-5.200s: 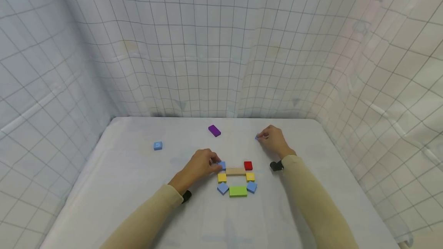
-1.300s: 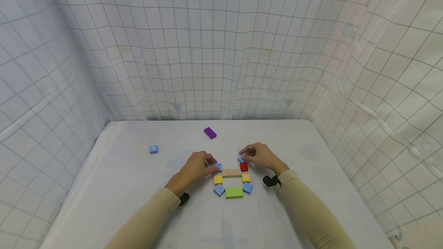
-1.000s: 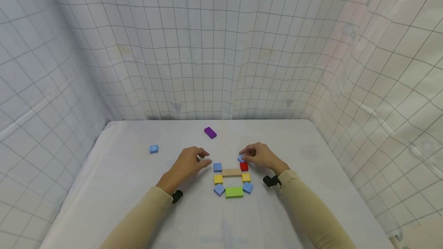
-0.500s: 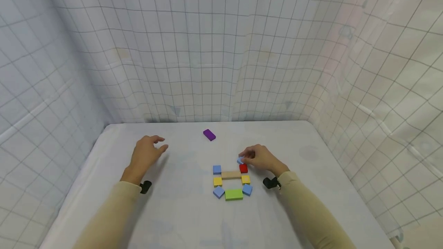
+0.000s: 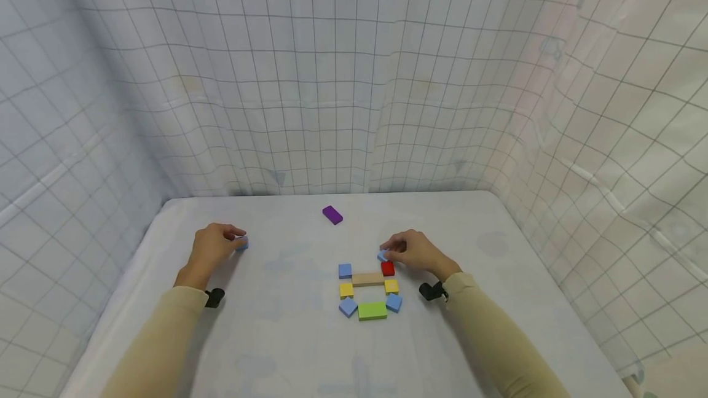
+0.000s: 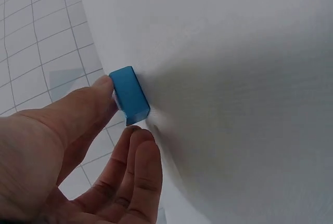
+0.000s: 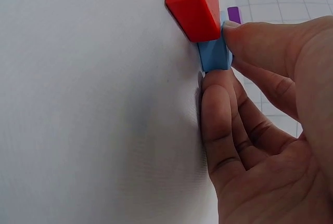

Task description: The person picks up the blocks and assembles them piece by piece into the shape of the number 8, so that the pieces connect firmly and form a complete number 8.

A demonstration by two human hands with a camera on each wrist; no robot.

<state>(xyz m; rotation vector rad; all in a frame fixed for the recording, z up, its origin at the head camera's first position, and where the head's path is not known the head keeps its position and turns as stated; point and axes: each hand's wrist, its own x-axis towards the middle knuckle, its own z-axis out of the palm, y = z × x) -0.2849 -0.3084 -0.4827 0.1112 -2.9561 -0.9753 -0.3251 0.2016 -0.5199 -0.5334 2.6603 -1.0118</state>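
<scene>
Far to the left on the table, my left hand (image 5: 212, 245) pinches a small blue block (image 6: 130, 95) between thumb and fingers. My right hand (image 5: 417, 252) holds another blue block (image 7: 213, 55) at the far side of a red block (image 5: 388, 269); the blue one sits turned at an angle, partly covered by fingers. In front of them lies a flat arrangement: a blue block (image 5: 345, 271), a natural wood strip (image 5: 367, 279), two yellow blocks, the left yellow block (image 5: 346, 290) included, a green block (image 5: 372, 311), and two tilted blue blocks, one a left blue block (image 5: 348, 307).
A purple block (image 5: 332, 215) lies alone near the back of the white-covered table (image 5: 298, 336). Grid-patterned white curtains (image 5: 332, 78) hang behind and at both sides.
My left hand has let go of the arrangement's left blue block and moved left to the blue block marked 5. Earlier, my right hand brought its blue block from the back right to the red one.
</scene>
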